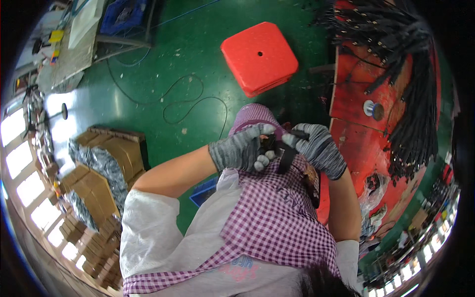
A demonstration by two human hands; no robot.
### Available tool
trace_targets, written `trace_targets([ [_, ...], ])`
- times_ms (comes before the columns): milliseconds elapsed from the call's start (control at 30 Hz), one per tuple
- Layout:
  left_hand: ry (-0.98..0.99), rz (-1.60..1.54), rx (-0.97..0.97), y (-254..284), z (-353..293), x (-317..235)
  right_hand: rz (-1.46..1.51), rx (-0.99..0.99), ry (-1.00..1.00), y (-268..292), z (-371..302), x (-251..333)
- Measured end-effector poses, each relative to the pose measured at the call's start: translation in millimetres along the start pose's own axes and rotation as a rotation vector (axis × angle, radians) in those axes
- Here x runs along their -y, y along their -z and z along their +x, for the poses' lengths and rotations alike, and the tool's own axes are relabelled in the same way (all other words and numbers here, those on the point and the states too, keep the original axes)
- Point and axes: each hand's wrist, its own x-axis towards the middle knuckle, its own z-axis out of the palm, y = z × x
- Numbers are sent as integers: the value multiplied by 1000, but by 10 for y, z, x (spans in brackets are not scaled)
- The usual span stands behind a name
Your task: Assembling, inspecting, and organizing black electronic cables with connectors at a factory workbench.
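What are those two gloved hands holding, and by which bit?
The left hand holds a small dark thing; the right hand pinches a black piece. Both are too covered to tell what they are or which part is gripped.

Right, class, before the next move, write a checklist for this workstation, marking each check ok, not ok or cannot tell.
1. Left hand gloved in grey knit: ok.
2. Right hand gloved in grey knit: ok.
3. Grip on black pieces secure: cannot tell, fingers partly hide them.
4. Red square stool apart from both hands: ok.
5. Green floor free of loose cord: not ok, dark cord lies looped.
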Motion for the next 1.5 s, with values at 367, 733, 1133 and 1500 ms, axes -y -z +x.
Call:
trace_targets([
  [367, -302, 1985, -638, -387, 2, 80, 989, -116, -123, -99, 131, -735],
  [733, -395, 518, 98, 164, 220, 325, 1667, -215, 307, 546, 119, -965],
  [1133, -495, 856, 643, 328, 875, 373, 1259, -372, -133, -657, 841, -336],
  [1500, -278, 813, -12, 211, 661, 453, 636, -541, 180, -93, -192, -1094],
])
